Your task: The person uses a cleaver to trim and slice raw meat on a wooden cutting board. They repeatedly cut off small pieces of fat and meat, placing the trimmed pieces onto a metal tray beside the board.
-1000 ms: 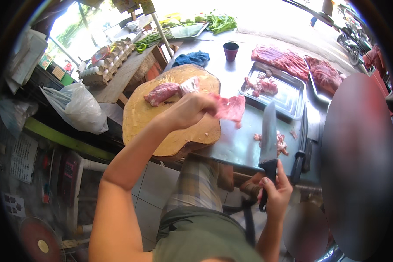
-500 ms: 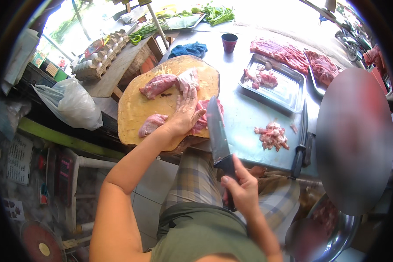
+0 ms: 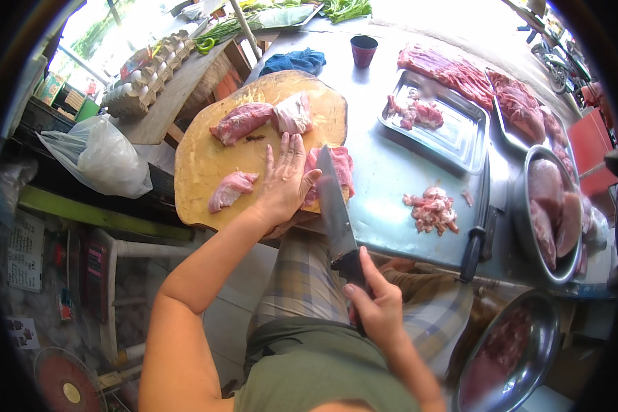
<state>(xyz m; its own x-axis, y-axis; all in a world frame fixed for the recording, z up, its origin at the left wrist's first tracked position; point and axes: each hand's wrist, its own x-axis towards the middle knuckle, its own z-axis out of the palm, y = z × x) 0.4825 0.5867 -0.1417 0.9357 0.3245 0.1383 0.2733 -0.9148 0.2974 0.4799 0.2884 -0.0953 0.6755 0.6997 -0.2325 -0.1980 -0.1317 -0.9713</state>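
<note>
Held in my right hand [image 3: 379,302] is a large knife [image 3: 338,206] with a dark handle. Its broad blade points up and away, along a flat piece of raw meat [image 3: 336,167] at the right side of a round wooden chopping board [image 3: 199,161]. My left hand [image 3: 281,180] lies with its fingers stretched out, its thumb side against that meat. Beyond its fingertips sits a pale, fatty chunk of meat [image 3: 293,113], touching a redder chunk [image 3: 242,123]. A smaller pink piece [image 3: 232,191] rests on the board to the left.
Right of the board, a pile of meat scraps [image 3: 432,211] lies on the metal table [image 3: 374,206]. Past it are a metal tray [image 3: 460,147], a second long knife [image 3: 474,240] and a metal bowl [image 3: 563,275] of meat. A white bag [image 3: 110,161] and egg trays [image 3: 144,82] stand left.
The knife blade has shifted slightly left, toward my left hand. My left hand stays almost in place on the board. Where a large blur stood at the right, the meat bowl now shows.
</note>
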